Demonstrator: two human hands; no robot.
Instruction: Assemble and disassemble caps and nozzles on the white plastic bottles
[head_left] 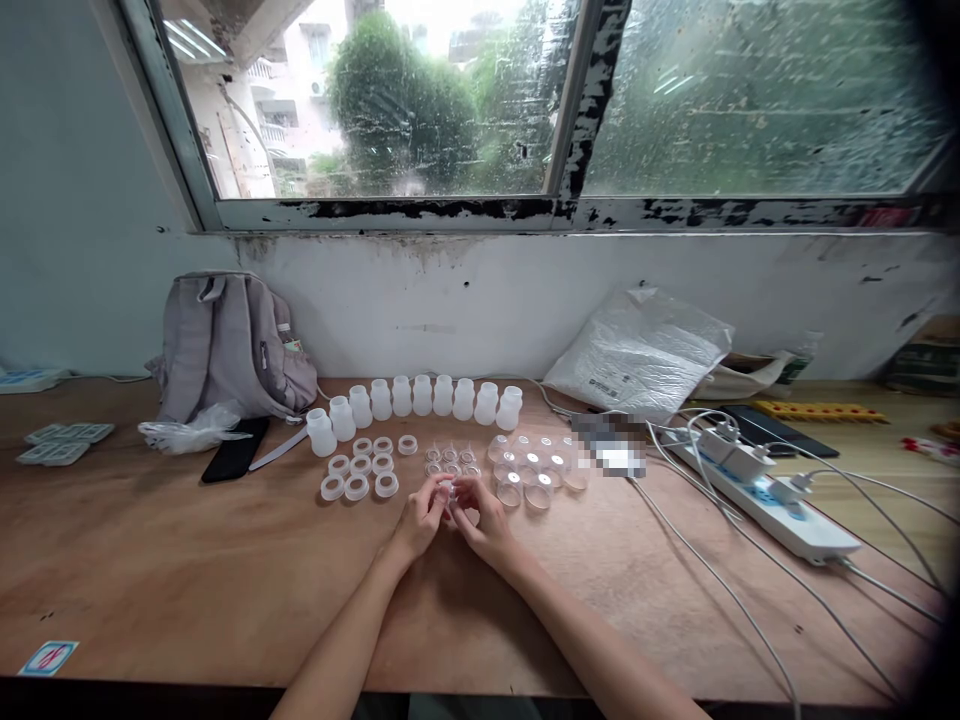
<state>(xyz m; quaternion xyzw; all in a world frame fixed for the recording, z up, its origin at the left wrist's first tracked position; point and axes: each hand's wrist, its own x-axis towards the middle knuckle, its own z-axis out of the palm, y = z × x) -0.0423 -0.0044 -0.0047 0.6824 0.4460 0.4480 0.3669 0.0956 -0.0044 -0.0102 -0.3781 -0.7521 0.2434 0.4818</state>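
My left hand (422,517) and my right hand (481,517) meet over the wooden table (187,570), fingertips pinched together on one small clear plastic part (451,492). Just beyond them lie several small clear nipples (450,459). To the left sit several white screw rings (361,472). To the right lie several clear round caps (532,468). An arc of white translucent bottles (420,398) stands behind all of these.
A grey backpack (229,345) and a black phone (234,449) sit at the left. A white plastic bag (641,350) leans on the wall. A power strip (765,495) with plugs and cables (720,590) covers the right side. Below the window runs a white wall.
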